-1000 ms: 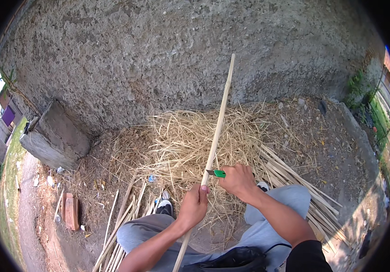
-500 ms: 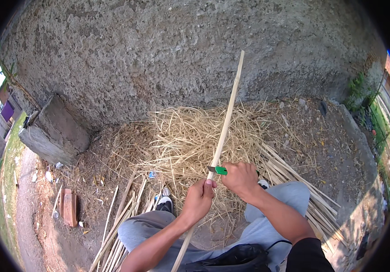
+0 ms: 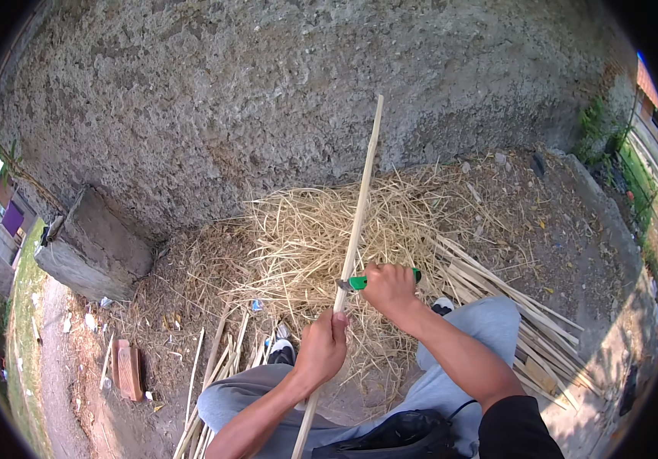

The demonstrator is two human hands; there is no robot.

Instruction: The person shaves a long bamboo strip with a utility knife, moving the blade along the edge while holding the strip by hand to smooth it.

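Observation:
A long pale strip that looks like split bamboo runs from between my knees up toward the wall. My left hand is closed around its lower part, thumb along the strip. In my right hand is a green utility knife, gripped with the fingers wrapped over its handle. The dark blade lies against the strip just above my left hand. Below the far half of the strip spreads a heap of thin curled shavings.
Several more strips lie in a bundle by my right leg, others by my left. A rough wall stands ahead. A concrete block and a reddish brick are on the left. A black bag rests in my lap.
The strip's far end has swung left and stands steeper. Both hands have shifted slightly left, the left one a little lower, with the knife still against the strip.

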